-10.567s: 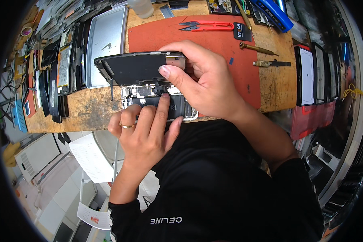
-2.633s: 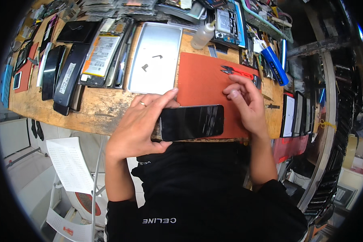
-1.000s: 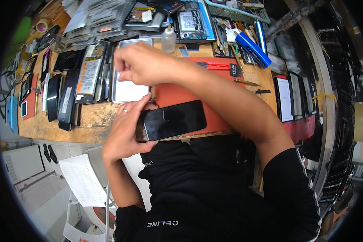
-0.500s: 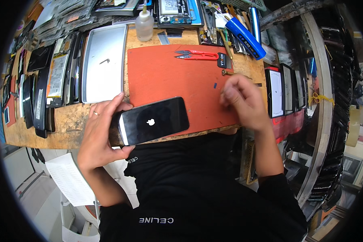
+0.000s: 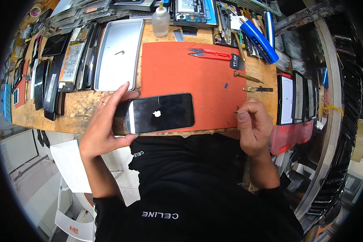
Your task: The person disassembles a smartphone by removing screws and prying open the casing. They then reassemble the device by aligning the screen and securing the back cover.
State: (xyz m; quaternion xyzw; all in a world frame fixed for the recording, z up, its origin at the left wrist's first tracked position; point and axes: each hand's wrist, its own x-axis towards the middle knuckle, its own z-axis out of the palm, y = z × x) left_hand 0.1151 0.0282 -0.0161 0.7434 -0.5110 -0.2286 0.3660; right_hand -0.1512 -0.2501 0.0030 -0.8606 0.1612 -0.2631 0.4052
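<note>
My left hand (image 5: 103, 125) holds a smartphone (image 5: 175, 113) by its left end, thumb at the near edge and fingers at the far edge. The phone lies sideways over the near edge of an orange-red mat (image 5: 169, 68), its black screen lit with a small white logo. Over the mat's near right corner is my right hand (image 5: 255, 129), closed in a pinch; a tiny dark tip shows at the fingertips, too small to name. Beyond it lie a brass-coloured screwdriver (image 5: 249, 77) and a flat dark tool (image 5: 259, 89). Red-handled thread snips (image 5: 211, 54) rest on the mat's far part.
Left of the mat stands a white tray (image 5: 119, 76) with a small dark piece inside. Phone parts (image 5: 70, 60) are stacked farther left. A clear bottle (image 5: 161, 23) and a blue cylindrical tool (image 5: 259, 41) are at the back. Boxed phone screens (image 5: 286, 99) stand at the right.
My right hand has drawn back toward me, uncovering the screwdriver and the flat tool. The phone has turned slightly, still in my left hand. The whole view has shifted, with the bench appearing farther right.
</note>
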